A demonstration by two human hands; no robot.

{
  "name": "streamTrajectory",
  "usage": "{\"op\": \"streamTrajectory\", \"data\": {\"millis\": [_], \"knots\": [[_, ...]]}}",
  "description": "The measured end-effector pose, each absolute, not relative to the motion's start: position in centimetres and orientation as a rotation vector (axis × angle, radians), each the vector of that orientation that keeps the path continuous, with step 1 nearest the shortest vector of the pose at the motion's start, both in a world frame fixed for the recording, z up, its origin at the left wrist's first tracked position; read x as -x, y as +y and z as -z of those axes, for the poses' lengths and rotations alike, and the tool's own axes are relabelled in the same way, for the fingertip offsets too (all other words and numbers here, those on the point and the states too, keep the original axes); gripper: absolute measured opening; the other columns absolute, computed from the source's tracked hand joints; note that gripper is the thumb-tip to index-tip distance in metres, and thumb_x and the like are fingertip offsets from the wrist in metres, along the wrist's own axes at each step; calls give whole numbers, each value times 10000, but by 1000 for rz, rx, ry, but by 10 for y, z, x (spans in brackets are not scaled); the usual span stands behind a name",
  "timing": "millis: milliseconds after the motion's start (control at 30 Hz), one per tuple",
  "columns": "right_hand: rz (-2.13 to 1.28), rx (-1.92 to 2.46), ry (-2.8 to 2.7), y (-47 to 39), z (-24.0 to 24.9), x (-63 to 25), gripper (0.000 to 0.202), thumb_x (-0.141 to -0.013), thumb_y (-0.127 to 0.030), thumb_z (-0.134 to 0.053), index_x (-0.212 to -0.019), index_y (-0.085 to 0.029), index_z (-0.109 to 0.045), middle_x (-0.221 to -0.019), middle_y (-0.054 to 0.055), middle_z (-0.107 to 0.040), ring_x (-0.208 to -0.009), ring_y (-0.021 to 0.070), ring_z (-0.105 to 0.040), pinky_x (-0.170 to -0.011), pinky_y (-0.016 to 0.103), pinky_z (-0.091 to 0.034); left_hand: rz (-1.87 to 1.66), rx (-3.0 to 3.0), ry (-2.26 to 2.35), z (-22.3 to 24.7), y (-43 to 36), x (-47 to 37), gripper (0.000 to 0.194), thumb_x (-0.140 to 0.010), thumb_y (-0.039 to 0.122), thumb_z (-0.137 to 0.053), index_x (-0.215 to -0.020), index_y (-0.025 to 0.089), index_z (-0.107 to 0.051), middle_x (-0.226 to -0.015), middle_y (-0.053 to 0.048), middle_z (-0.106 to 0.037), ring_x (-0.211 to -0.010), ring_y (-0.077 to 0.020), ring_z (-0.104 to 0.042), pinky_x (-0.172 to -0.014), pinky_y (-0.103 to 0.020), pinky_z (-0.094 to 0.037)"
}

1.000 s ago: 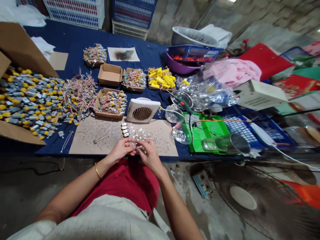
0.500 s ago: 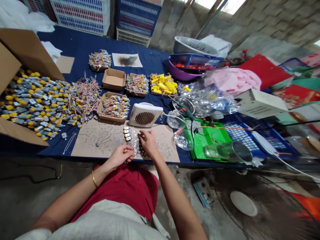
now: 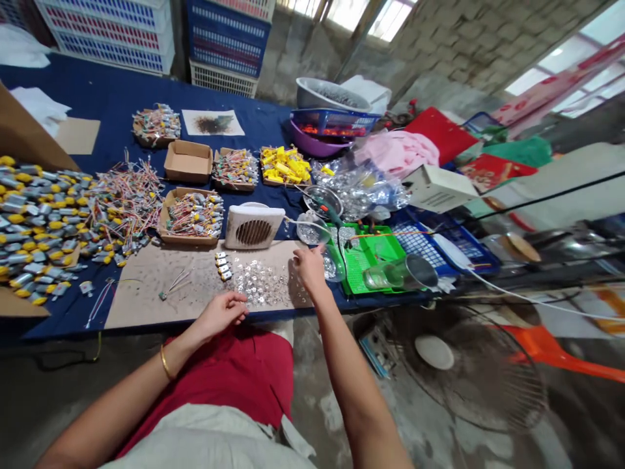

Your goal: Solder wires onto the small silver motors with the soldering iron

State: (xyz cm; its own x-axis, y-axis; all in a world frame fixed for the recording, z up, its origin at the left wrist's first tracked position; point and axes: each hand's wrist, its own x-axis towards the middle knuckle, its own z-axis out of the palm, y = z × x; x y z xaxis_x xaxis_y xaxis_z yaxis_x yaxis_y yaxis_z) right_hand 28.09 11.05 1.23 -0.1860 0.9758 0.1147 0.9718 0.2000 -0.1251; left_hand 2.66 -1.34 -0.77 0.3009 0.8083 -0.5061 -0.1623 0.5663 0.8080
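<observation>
Currently, in the head view, small shiny pieces [image 3: 261, 280] lie scattered on the cardboard sheet [image 3: 139, 286] between the loosely curled left hand [image 3: 225, 311] and the bent-fingered right hand [image 3: 310, 268]; whether either grips anything, I cannot tell. Unlike half a second ago, the right hand is beside the clear dish [image 3: 334, 266].

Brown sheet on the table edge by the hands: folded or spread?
Spread. The brown sheet lies flat on the blue cloth, with small shiny pieces scattered over it and no fold visible.
</observation>
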Motion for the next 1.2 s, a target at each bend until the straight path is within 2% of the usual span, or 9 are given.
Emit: {"op": "streamTrajectory", "data": {"millis": [133,267,467,567,733,833,933,1033,1200], "knots": [[-21,1890,-2398,122,-4,-279,259,-830,-74,-459,-812,-156,-704,-841,146,-651,-877,277,-443,-800,399,-333,-686,-808,1042,3,-21,-40,390,-710,340,-750,-999,114,-616,-791,-46,-688,-642,-106,-614,-601,-225,-485],[-53,1842,-2446,124,-4,-268,248,-835,-76,-453,-818,-140,-692,-803,146,-625,-863,269,-451,-787,382,-336,-676,-828,1060,4,-27,-36,364,-728,346,-735,-985,116,-618,-799,-53,-690,-662,-112,-623,-629,-236,-488],[-197,1626,-2522,94,-12,-213,260,-878,-115,-468,-1073,-162,-634,-892,79,-642,-889,218,-481,-765,299,-357,-685,-806,1119,9,-27,-19,346,-740,347,-723,-974,118,-614,-783,-49,-683,-638,-102,-603,-618,-228,-471],[-245,1538,-2592,79,-13,-180,265,-893,-136,-480,-1118,-180,-613,-875,66,-633,-893,215,-483,-747,288,-348,-688,-813,1110,10,-25,-16,352,-741,353,-719,-980,120,-610,-789,-45,-679,-628,-96,-588,-603,-218,-459],[-222,1559,-2658,77,-11,-156,222,-895,-113,-460,-1017,-158,-639,-820,97,-618,-874,238,-468,-715,314,-312,-697,-860,1108,14,-26,-11,326,-787,328,-658,-1022,108,-608,-795,-50,-677,-585,-93,-560,-553,-211,-436],[-203,1587,-2675,82,-12,-158,181,-911,-162,-479,-928,-174,-659,-813,101,-630,-885,244,-456,-719,329,-295,-674,-1013,1197,13,-17,0,273,-832,301,-593,-1016,104,-638,-753,-48,-671,-551,-103,-535,-528,-223,-427],[-158,1683,-2613,92,-15,-165,216,-936,-230,-470,-889,-184,-676,-880,110,-649,-939,256,-438,-741,347,-278,-782,-1396,1456,5,10,15,195,-855,263,-569,-954,144,-687,-800,-55,-674,-710,-153,-587,-688,-274,-479],[-97,1845,-2489,103,-16,-172,260,-936,-213,-446,-884,-168,-697,-932,130,-645,-947,271,-419,-737,363,-260,-849,-1813,1721,-3,49,22,203,-895,242,-523,-959,169,-701,-952,-93,-646,-955,-211,-570,-890,-336,-440],[-87,1941,-2395,107,-12,-174,256,-923,-222,-468,-897,-196,-721,-956,122,-631,-947,276,-418,-742,369,-257,-583,-2037,1903,-4,94,5,212,-902,252,-516,-931,158,-704,-1002,-130,-613,-1042,-260,-509,-905,-371,-387]]}}
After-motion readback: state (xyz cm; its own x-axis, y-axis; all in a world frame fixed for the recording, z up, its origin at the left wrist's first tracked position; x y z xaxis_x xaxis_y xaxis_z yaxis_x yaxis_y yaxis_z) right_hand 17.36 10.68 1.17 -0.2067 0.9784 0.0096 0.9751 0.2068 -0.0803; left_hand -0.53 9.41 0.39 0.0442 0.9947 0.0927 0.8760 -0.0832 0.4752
